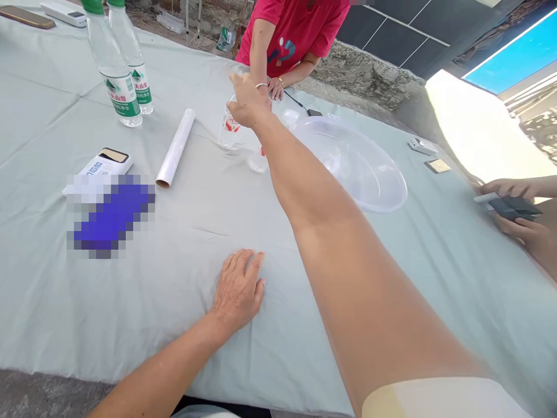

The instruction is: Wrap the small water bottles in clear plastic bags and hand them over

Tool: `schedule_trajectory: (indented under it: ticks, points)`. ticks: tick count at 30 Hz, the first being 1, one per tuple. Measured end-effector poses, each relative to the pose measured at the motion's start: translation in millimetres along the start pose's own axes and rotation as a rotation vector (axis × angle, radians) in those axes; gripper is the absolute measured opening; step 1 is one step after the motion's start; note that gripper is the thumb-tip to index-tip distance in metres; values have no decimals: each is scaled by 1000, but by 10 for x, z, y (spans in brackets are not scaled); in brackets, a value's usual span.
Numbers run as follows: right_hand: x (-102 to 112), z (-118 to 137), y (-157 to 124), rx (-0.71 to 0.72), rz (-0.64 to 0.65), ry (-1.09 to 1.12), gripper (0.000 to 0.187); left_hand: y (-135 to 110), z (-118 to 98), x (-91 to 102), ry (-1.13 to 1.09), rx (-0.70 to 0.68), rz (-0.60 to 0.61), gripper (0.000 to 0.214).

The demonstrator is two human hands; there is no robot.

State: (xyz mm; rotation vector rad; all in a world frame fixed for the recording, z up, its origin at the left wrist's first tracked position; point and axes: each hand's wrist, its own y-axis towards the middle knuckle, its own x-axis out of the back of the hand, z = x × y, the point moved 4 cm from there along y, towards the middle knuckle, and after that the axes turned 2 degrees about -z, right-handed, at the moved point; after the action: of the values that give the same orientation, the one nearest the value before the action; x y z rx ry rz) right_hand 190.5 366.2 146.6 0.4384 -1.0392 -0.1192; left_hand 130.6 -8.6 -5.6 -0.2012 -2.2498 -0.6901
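My left hand (239,287) lies palm down on the pale green tablecloth (195,313), fingers loosely stretched, holding nothing. Far across the table reaches my right hand (249,104), its thumb and fingers apart at the top of a clear plastic bottle (228,130) with red print. Whether it touches the bottle is hard to make out. Just below my right wrist, another clear item with a red mark (259,161) is partly hidden by my forearm. A large clear plastic basin (387,194) sits to the right of that arm, partly covered by it.
A person in a red shirt (296,29) leans in opposite, one arm close to my right hand. Left are two water bottles (122,104), a white roll (176,148), a white box (102,168) and a blurred blue item (115,215). Another person's hands (517,209) hold something dark at right.
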Motion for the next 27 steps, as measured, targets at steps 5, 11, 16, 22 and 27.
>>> schedule_trajectory:
  ticks: [5,11,16,22,27]
  points:
    - [99,226,-431,87,74,-53,18,-4,-4,16,-30,0,-2,46]
    - [356,550,-1211,153,84,77,18,-1,5,7,-34,18,35,39]
    - [351,829,-1585,169,220,154,11,-1,25,-5,1,-18,39,32]
    - [749,720,-1552,199,77,166,32,-7,53,-2,21,-40,39,27]
    - [1490,-399,-1413,-289,-367,-28,22,-7,35,-3,20,-37,49,26]
